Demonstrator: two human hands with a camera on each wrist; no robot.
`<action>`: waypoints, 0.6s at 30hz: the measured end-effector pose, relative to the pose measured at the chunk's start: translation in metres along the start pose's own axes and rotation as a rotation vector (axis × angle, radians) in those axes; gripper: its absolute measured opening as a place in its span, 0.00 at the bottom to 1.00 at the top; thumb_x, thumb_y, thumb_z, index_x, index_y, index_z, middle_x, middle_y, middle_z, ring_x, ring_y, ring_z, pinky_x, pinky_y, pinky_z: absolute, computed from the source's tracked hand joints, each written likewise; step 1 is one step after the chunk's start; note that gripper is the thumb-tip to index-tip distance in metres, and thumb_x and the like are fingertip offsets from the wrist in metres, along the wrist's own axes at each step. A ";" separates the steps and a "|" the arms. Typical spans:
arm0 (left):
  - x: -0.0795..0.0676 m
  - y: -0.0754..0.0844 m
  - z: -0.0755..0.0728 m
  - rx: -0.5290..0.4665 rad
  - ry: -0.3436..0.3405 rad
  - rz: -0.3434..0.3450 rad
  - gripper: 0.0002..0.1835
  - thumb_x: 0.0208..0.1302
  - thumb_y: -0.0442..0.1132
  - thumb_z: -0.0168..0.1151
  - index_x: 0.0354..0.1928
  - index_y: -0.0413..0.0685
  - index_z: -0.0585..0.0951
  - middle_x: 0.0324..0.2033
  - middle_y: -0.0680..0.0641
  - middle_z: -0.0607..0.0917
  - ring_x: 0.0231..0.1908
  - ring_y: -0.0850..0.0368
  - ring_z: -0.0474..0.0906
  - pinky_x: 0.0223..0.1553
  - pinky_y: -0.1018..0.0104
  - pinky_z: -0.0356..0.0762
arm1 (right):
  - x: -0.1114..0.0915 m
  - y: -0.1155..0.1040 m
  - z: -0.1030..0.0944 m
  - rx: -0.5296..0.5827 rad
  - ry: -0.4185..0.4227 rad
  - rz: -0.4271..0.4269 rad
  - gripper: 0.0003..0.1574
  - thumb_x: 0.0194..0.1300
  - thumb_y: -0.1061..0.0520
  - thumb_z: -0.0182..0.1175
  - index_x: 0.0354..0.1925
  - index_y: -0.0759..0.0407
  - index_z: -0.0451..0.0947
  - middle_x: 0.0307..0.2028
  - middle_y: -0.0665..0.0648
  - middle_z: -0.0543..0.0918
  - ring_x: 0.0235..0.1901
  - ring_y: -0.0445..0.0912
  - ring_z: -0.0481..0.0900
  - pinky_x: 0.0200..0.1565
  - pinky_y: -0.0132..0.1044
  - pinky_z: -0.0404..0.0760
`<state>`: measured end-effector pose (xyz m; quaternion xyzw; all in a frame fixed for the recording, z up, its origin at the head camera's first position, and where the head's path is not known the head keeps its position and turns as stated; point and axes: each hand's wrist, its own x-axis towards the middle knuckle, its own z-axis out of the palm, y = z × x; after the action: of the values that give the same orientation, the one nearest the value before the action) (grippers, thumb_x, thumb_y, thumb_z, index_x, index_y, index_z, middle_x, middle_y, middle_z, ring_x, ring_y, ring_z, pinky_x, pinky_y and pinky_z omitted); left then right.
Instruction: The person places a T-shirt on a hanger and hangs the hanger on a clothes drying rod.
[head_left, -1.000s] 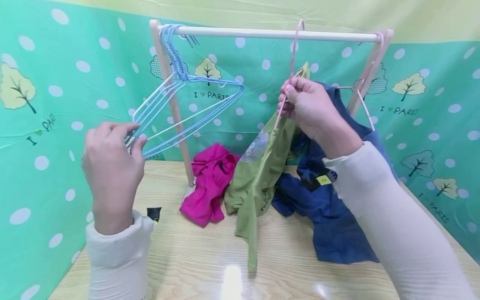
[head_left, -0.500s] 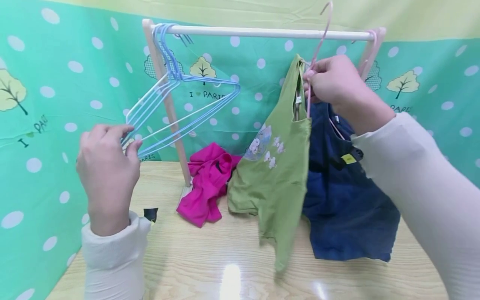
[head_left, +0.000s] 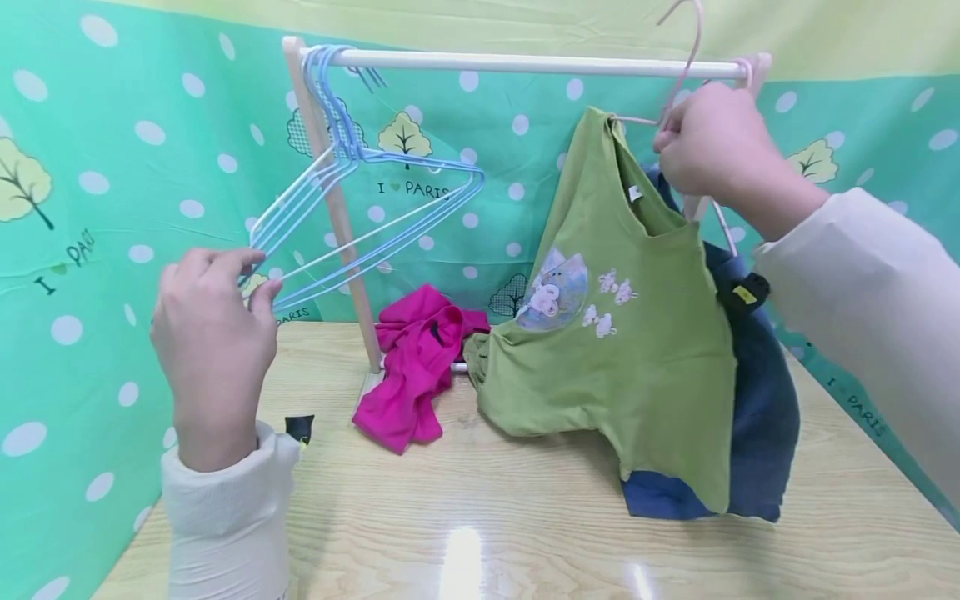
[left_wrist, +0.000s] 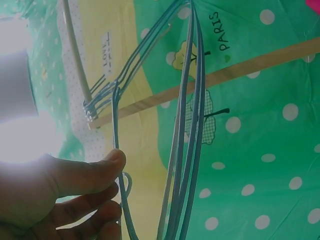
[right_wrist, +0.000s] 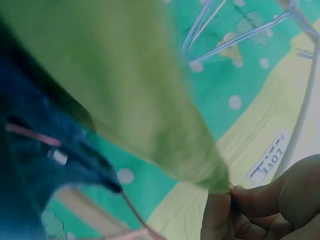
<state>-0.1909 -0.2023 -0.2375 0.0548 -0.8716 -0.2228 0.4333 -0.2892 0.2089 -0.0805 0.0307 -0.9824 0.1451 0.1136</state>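
My left hand pinches the lower end of the blue wire hangers, which hang by their hooks from the rail's left end. In the left wrist view, thumb and fingers meet on one of the blue wires. My right hand grips a pink hanger just below its hook. From this hanger hangs a green top with small animal prints, its front turned towards me. The hook shows above the white rail in the head view. In the right wrist view, the green cloth fills much of the frame.
Behind the green top a navy garment hangs on a pink hanger at the rail's right end. A crumpled magenta garment lies by the rack's left post. The wooden table spreads out in front, with a dotted cloth around it.
My right hand has carried the pink hanger and green top rightwards, its hook now nearer the rail's right end. The top has swung face-on, over the navy garment. My left hand stays on the blue hangers.
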 end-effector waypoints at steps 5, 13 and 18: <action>0.000 -0.001 0.000 -0.004 0.007 0.002 0.17 0.65 0.30 0.70 0.55 0.33 0.84 0.50 0.30 0.83 0.45 0.31 0.73 0.41 0.34 0.72 | 0.006 0.009 -0.005 -0.049 -0.012 0.033 0.07 0.64 0.69 0.45 0.31 0.62 0.68 0.24 0.57 0.68 0.20 0.48 0.62 0.19 0.39 0.67; 0.001 0.000 0.001 -0.017 0.018 0.012 0.17 0.66 0.28 0.68 0.55 0.32 0.83 0.50 0.30 0.83 0.47 0.30 0.73 0.45 0.36 0.71 | 0.010 0.018 -0.004 -0.145 -0.033 0.022 0.06 0.56 0.72 0.49 0.28 0.64 0.68 0.23 0.59 0.70 0.20 0.51 0.68 0.23 0.43 0.76; 0.003 -0.002 0.004 -0.015 0.046 0.008 0.16 0.66 0.28 0.67 0.55 0.32 0.84 0.49 0.30 0.82 0.46 0.30 0.73 0.45 0.36 0.71 | 0.010 0.019 -0.001 -0.201 -0.058 0.020 0.07 0.55 0.73 0.51 0.32 0.68 0.74 0.28 0.65 0.75 0.22 0.54 0.72 0.25 0.46 0.78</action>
<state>-0.1956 -0.2037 -0.2384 0.0532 -0.8598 -0.2262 0.4547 -0.3008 0.2265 -0.0824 0.0136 -0.9951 0.0461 0.0862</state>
